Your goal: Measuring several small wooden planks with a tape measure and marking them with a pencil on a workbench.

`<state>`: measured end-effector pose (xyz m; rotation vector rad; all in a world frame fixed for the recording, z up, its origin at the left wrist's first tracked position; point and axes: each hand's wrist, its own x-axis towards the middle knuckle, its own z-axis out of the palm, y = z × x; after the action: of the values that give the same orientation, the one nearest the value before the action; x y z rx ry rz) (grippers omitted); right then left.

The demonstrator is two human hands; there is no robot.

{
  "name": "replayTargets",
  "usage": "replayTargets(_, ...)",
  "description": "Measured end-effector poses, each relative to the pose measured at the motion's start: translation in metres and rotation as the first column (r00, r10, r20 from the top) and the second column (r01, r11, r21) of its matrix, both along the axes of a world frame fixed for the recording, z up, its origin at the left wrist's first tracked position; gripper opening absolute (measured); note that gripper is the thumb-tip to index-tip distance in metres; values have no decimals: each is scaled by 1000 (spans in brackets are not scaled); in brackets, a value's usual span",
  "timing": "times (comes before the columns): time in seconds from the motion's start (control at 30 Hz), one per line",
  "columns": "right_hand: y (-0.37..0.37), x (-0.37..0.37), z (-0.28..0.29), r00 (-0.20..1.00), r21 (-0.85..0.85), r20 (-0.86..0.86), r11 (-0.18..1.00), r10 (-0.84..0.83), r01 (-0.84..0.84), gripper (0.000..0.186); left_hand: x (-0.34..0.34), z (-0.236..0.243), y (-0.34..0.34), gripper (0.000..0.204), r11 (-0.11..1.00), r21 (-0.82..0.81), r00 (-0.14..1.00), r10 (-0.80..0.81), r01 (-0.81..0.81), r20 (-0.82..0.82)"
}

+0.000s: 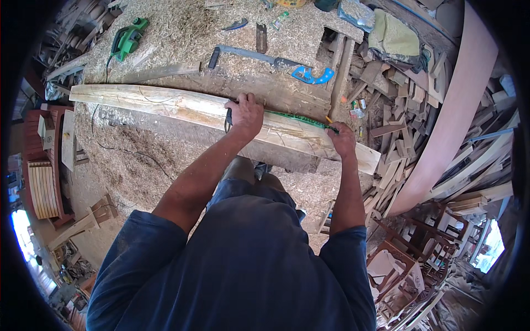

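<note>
Long board (165, 102) lies across the desk (248, 84) before us. It looks stiff and heavy, so both ends seem best to hold. Our left hand (247, 116) has fingers closed on the tape measure (298, 117); our right hand (343, 139) has fingers pinching the pencil (329, 119) by the tape.

No readable lettering or numbers, even on the green measuring tape (301, 117)
</note>
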<state>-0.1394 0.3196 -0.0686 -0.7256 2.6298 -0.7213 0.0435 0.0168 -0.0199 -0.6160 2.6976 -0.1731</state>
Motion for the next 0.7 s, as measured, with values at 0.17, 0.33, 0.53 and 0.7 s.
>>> replayTargets(0.17, 1, 2, -1, 1000, 0, -3, 1000, -7, 7, 34, 2, -2, 0, 28, 1000, -9, 1000, -2, 2, -9)
replayTargets(0.33, 0, 0, -1, 1000, 20, -22, 1000, 16, -15, 35, 2, -4, 0, 28, 1000, -6, 1000, 5, -5, -11)
replayTargets(0.53, 1, -1, -2, 999, 24, -35, 1000, 19, -18, 35, -1, -2, 0, 28, 1000, -4, 1000, 9, -9, -16)
replayTargets(0.7, 0, -1, -2, 998, 18, -50, 1000, 23, -22, 34, -1, -2, 1, 28, 1000, -1, 1000, 15, -15, -15)
